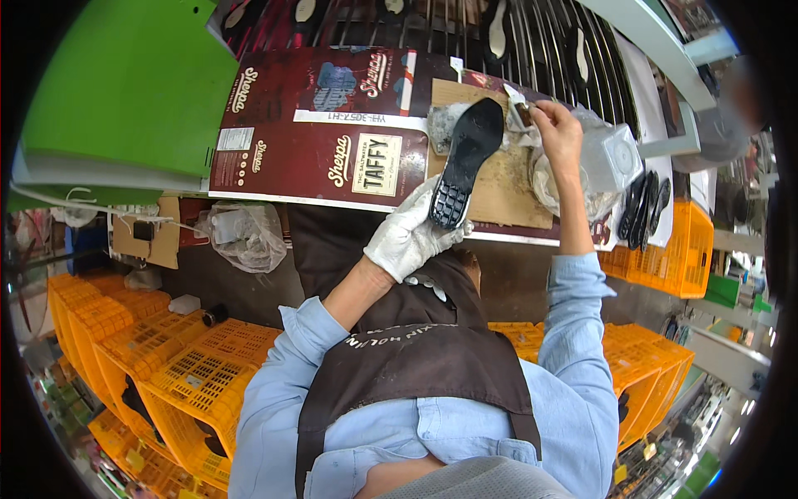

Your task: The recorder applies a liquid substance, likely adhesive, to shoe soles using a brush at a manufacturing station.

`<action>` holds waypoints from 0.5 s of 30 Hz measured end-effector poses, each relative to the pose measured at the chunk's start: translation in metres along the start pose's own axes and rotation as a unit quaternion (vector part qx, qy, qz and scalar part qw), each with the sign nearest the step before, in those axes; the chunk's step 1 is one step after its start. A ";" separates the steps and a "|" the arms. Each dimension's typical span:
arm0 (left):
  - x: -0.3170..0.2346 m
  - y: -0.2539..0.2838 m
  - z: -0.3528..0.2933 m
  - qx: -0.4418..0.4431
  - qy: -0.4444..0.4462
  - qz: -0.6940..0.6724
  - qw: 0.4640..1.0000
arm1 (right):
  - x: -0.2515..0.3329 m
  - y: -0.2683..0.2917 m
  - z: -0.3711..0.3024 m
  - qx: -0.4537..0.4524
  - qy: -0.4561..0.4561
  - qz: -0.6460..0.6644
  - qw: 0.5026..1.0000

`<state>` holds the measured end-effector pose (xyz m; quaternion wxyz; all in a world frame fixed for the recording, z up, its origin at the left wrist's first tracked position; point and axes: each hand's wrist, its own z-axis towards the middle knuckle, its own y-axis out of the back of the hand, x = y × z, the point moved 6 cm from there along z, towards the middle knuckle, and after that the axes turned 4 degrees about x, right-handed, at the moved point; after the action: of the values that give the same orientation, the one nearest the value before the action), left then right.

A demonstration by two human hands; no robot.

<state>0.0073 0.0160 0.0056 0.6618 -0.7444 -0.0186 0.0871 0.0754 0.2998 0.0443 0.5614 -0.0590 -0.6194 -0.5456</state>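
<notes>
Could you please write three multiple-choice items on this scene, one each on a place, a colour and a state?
1. Where do the spare black soles lie?
A. Right of the wooden board
B. On the green sheet
C. In the plastic bag

2. What colour are the crates?
A. Blue
B. Orange-yellow
C. White

3. How is the left hand?
A. Bare and empty
B. Gloved, gripping the black sole
C. Gloved, resting flat on a crate

Key: 1 A, they lie past the wooden board, at the bench's right end. 2 B, the stacks below are orange-yellow. 3 B, a white glove holds the black sole by its treaded heel, while the bare right hand holds a small tool whose kind I cannot tell.
</notes>
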 end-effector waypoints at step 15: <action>0.010 0.042 0.014 0.169 -0.230 0.284 0.915 | 0.006 -0.012 0.032 0.100 0.298 0.078 0.946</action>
<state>0.0112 0.0255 -0.0385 0.7025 -0.5550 0.0564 0.4418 0.0449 0.3153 0.0482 0.7644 0.1148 -0.4686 -0.4276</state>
